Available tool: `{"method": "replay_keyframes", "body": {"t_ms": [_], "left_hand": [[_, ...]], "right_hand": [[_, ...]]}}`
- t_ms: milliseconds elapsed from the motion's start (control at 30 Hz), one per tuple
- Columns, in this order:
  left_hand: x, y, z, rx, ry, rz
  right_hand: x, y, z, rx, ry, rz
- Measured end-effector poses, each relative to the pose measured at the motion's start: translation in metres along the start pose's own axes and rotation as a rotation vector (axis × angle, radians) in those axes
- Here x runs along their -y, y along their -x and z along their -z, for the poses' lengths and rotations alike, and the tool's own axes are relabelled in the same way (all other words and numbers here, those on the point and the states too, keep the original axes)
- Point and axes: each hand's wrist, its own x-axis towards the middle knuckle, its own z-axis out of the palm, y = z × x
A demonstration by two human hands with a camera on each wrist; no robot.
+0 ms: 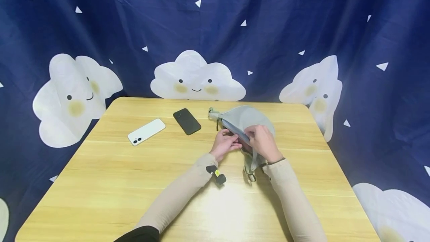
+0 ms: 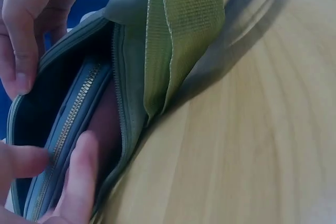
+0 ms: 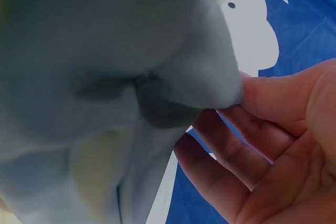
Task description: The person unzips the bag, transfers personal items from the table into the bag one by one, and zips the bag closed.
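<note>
A grey-green sling bag (image 1: pixel 250 115) lies toward the back right of the table, its zipper undone and its mouth spread. Inside it, a blue wallet with a brass zipper (image 2: pixel 67 121) stands on edge. My left hand (image 1: pixel 225 145) reaches into the mouth, thumb and fingers pinching the wallet from either side in the left wrist view. With thumb and fingers, my right hand (image 1: pixel 263 142) pinches the fabric at the bag's opening and holds that side up. The wallet's lower part is hidden within the bag.
A white phone (image 1: pixel 146 132) and a black phone (image 1: pixel 187 121) lie left of the bag. The bag's webbing strap (image 2: pixel 191 30) and a buckle (image 1: pixel 251 177) hang toward the near side. Behind the wooden table (image 1: pixel 111 182) hangs a blue cloud-print curtain (image 1: pixel 201 25).
</note>
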Motion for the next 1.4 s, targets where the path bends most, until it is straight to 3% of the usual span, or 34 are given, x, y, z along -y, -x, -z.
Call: {"method": "replay_keyframes", "body": {"t_ms": [100,200,500,733,1000,1167,1400], "left_hand": [[-0.002,-0.001,0.004,-0.045,0.007,-0.063],[-0.006,-0.001,0.005,-0.044,-0.005,-0.102],[-0.012,-0.006,0.01,-0.017,-0.115,-0.061],[-0.016,-0.009,0.013,0.001,-0.218,-0.04],[-0.013,0.001,0.003,0.031,-0.064,-0.003],[-0.011,0.009,-0.005,0.07,-0.009,0.017],[-0.009,0.009,-0.004,0.11,0.035,0.03]], "right_hand": [[-0.001,-0.001,0.0,0.003,-0.001,0.015],[-0.002,-0.001,-0.001,-0.002,-0.024,0.036],[-0.008,0.0,-0.002,0.034,-0.074,0.085],[-0.007,0.0,0.0,0.036,-0.104,0.071],[-0.001,0.0,0.004,0.01,-0.019,0.03],[0.006,0.001,0.007,-0.008,0.038,0.022],[0.009,0.002,0.003,-0.02,0.044,0.044]]}}
